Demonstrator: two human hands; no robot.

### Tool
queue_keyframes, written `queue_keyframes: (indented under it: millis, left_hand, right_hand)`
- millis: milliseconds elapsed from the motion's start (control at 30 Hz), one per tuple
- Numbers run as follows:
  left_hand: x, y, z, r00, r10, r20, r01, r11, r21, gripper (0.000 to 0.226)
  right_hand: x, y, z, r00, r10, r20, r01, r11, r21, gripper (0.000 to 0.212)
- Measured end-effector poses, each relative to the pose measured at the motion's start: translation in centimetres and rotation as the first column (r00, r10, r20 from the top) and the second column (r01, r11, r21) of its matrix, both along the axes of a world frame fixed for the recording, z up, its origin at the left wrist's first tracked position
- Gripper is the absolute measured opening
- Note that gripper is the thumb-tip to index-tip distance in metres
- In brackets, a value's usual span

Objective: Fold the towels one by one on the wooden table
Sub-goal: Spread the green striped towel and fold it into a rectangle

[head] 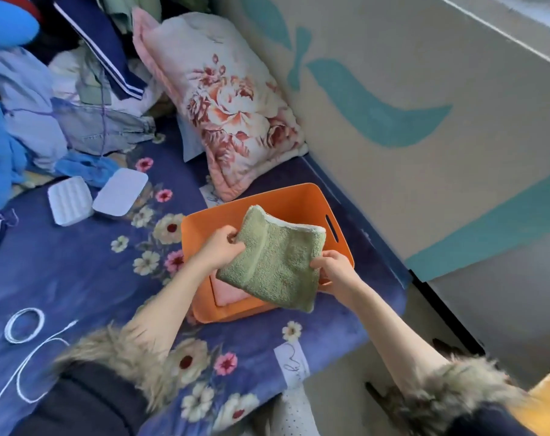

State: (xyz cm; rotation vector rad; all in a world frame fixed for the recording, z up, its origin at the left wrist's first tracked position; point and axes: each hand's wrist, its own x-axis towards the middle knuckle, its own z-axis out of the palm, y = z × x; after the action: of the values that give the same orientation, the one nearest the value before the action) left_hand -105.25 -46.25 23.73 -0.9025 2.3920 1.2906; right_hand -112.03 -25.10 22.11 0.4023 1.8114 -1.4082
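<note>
Your surface is a bed (pixel 78 272) under a dark blue floral cover. On it you have an orange basket (pixel 298 199) mid-frame, a floral pillow (pixel 223 99) above it, two pale flat pads (pixel 94 196), perhaps plastic, a white cord (pixel 25 325) at lower left, and heaped clothes (pixel 40 99) upper left.

We see no text we can read here. The bedsheet (pixel 78 272) carries two white patches with dark handwritten-looking script, one beside the basket (pixel 298 199) near the pillow (pixel 223 99), one near the bed's front edge, but we can't make out the letters on either. Nothing on the wall (pixel 424 89) is lettering, only teal painted shapes. No brands, no numbers.
</note>
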Motion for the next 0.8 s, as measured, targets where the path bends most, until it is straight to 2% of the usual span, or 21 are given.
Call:
queue_keyframes:
  millis: [167, 400, 533, 600, 700, 800]
  left_hand:
    - [-8.0, -1.5, -4.3, 0.978, -0.194, 0.082, 0.208, 0.949, -0.235, 0.040]
    - [-12.9, -0.8, -12.7, 0.918, -0.334, 0.215, 0.384, 0.887, -0.258, 0.038]
    - [-14.3, 0.0, -17.0, 0.887, -0.387, 0.251, 0.449, 0.849, -0.278, 0.037]
    - [-14.8, 0.5, -18.4, 0.878, -0.416, 0.235, 0.473, 0.829, -0.299, 0.036]
    - [-15.5, 1.3, -20.0, 0.900, -0.421, 0.114, 0.435, 0.847, -0.307, 0.034]
    - [-15.1, 1.6, -20.8, 0.925, -0.378, -0.020, 0.362, 0.897, -0.253, 0.039]
  right_hand:
    - [-4.2, -3.2, -5.4, 0.980, -0.134, 0.144, 0.128, 0.990, 0.055, 0.010]
    - [-7.5, -4.8, -13.4, 0.891, -0.261, 0.371, 0.187, 0.957, 0.223, 0.025]
    - [-7.7, -5.5, -16.5, 0.801, -0.356, 0.481, 0.275, 0.933, 0.233, 0.019]
    - [-7.5, -5.9, -17.6, 0.733, -0.423, 0.533, 0.339, 0.906, 0.254, 0.026]
    - [-7.5, -6.3, -18.1, 0.655, -0.502, 0.565, 0.417, 0.864, 0.284, 0.032]
    - [-7.8, -6.3, -17.8, 0.646, -0.458, 0.611, 0.330, 0.889, 0.317, 0.038]
